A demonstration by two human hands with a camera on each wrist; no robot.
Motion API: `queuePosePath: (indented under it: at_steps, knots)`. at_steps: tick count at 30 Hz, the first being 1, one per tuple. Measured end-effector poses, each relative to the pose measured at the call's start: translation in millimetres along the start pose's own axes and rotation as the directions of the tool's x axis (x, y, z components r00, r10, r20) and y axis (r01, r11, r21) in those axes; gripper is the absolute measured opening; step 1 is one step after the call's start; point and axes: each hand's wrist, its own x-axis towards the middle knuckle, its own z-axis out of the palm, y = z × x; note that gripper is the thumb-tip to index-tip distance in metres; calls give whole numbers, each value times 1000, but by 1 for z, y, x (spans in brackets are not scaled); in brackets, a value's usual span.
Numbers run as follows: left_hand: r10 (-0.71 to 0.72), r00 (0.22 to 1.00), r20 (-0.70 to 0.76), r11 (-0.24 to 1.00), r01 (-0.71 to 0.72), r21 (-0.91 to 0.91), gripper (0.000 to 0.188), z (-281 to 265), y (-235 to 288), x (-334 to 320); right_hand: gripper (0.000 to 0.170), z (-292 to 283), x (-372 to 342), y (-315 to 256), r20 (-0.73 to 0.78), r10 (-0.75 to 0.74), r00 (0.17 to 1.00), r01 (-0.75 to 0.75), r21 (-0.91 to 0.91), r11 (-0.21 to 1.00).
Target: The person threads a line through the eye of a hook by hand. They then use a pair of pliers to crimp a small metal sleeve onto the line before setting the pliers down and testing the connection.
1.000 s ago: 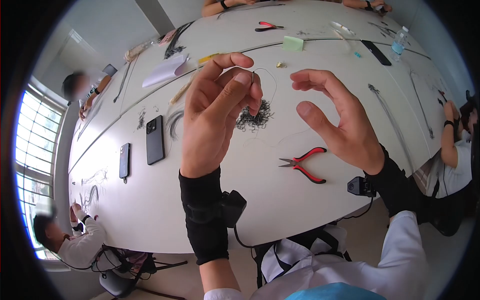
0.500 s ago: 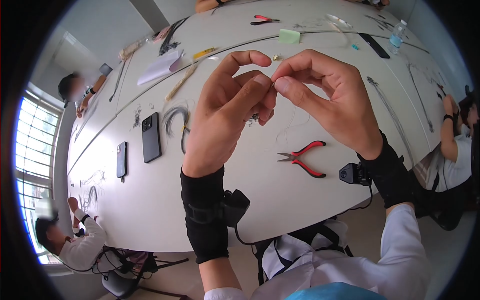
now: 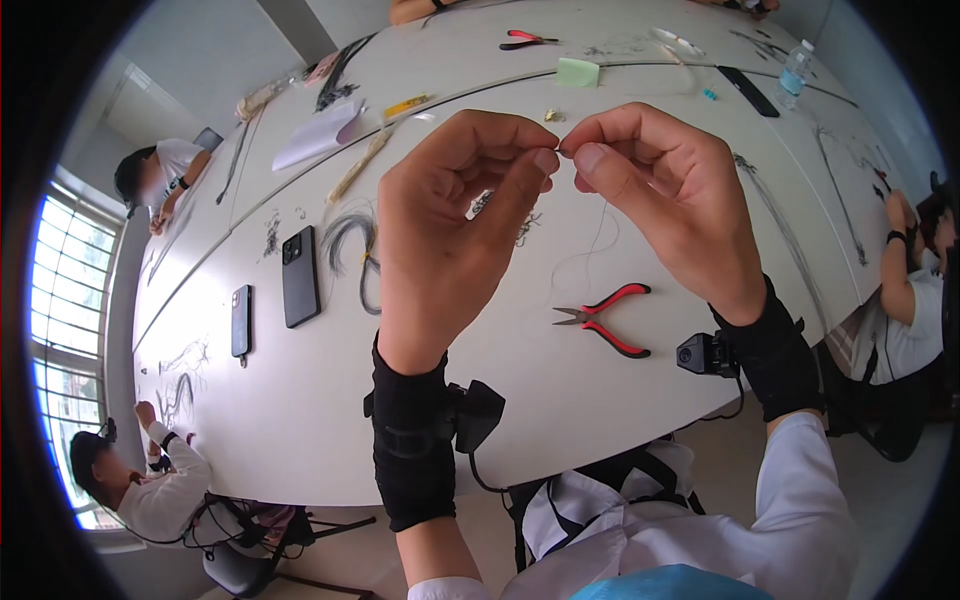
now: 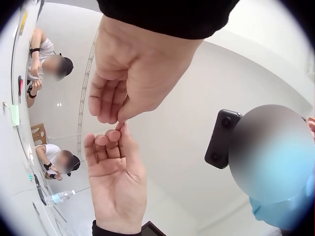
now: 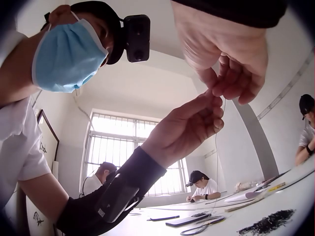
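Observation:
In the head view my left hand [image 3: 450, 215] and right hand [image 3: 675, 205] are raised over the table, fingertips almost meeting. The left thumb and index finger pinch a tiny piece, largely hidden by the fingertips; earlier it shows as a small dark bent wire. My right thumb and index finger pinch at its other side, where a thin thread [image 3: 603, 235] hangs down in a loose loop. The right wrist view also shows the thread [image 5: 216, 142] below the fingers. Partly behind my left hand lies a pile of small dark wire pieces [image 5: 268, 222].
Red-handled pliers [image 3: 605, 320] lie spread on the table [image 3: 540, 420] below my hands. Left are a large phone [image 3: 300, 275], a smaller phone [image 3: 242, 320] and a dark tied bundle of strands [image 3: 350, 245]. Farther back stand a green note [image 3: 578, 72] and a bottle [image 3: 795, 75]. Other people sit around.
My right hand has come in from the right to meet the left fingertips. The left index finger, raised before, has bent down to the thumb. The pliers have stayed put.

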Motion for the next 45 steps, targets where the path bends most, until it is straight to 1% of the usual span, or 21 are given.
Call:
queuePosePath:
  at_steps: [7,17,23,26,28,31,34,37,39,41,43,45]
  knots:
    - [39,999,-26,998,-38,59,11,2,-3,0,17,0,1,2,-7,43,999,-43,41,998]
    - [98,995,-3,985,-96,146,11,4,-6,1,17,-1,2,7,-8,30,1000,-29,45,999]
    - [104,995,-1,981,-102,166,12,6,-6,1,17,-2,2,8,-5,39,999,-39,49,998]
    - [141,988,-58,983,-132,128,9,10,-10,3,18,-3,2,9,-2,38,999,-38,48,998]
    - [115,993,-26,984,-110,140,11,8,-6,1,19,-3,2,9,0,32,999,-32,39,999]
    - [93,996,-1,985,-92,148,11,3,-6,0,21,-7,2,2,56,132,990,-135,60,989]
    - [90,996,-28,981,-84,173,11,-2,-6,1,25,-27,3,-6,198,258,946,-268,29,963]
    - [122,988,-93,975,-102,198,9,-13,-7,4,28,-59,-1,-10,170,271,947,-262,-74,962]
    - [145,982,-118,970,-118,212,9,-23,-9,5,30,-87,-7,-10,95,271,958,-255,-150,955]
    - [143,980,-138,972,-113,205,8,-28,-8,5,30,-123,-15,-14,51,362,931,-354,-118,928]
    - [143,977,-160,974,-111,197,9,-31,-7,6,31,-166,-23,-21,0,542,840,-526,-244,815]
    - [152,979,-139,975,-125,183,9,-30,-6,5,32,-177,-27,-17,-99,485,869,-477,-428,768]
